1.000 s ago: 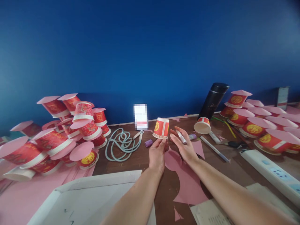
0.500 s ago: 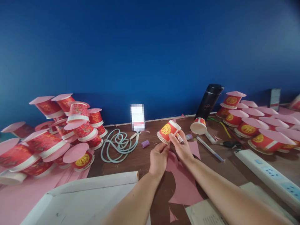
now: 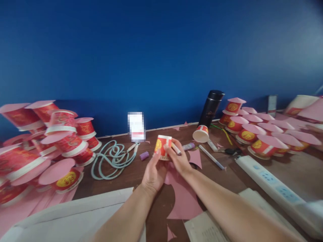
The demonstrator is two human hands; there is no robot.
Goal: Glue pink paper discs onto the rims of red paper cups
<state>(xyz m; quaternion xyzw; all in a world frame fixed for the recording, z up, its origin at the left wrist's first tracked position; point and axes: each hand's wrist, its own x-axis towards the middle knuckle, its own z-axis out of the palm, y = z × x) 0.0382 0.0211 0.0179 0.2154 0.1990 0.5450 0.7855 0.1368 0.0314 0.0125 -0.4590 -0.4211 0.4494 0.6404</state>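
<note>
Held over the middle of the table is a red and white paper cup (image 3: pixel 163 146) with a yellow emblem and a black-marked pale rim at its bottom. My left hand (image 3: pixel 154 174) is closed around its lower left, thumb on the front. My right hand (image 3: pixel 178 159) grips its right side, and a short white marker-like stick (image 3: pixel 176 149) with a dark end pokes out between those fingers. Beneath both hands lies a cut pink paper sheet (image 3: pixel 183 201). A purple cap (image 3: pixel 144 155) is on the table left of the cup; a purple-ended glue stick (image 3: pixel 188 146) lies right of it.
Pink-topped red cups are stacked left (image 3: pixel 63 144) and right (image 3: pixel 252 132). A light-blue cord (image 3: pixel 113 161) lies coiled near a white card (image 3: pixel 136 126). A black flask (image 3: pixel 210 107), tipped cup (image 3: pixel 201 135), white pen (image 3: pixel 212 157), scissors (image 3: pixel 230 151) and power strip (image 3: pixel 272 188) sit rightward.
The view has swung right, so most things appear further left. The cup has turned from tilted to nearly upright, and my left hand has shifted from its bottom edge to around its side.
</note>
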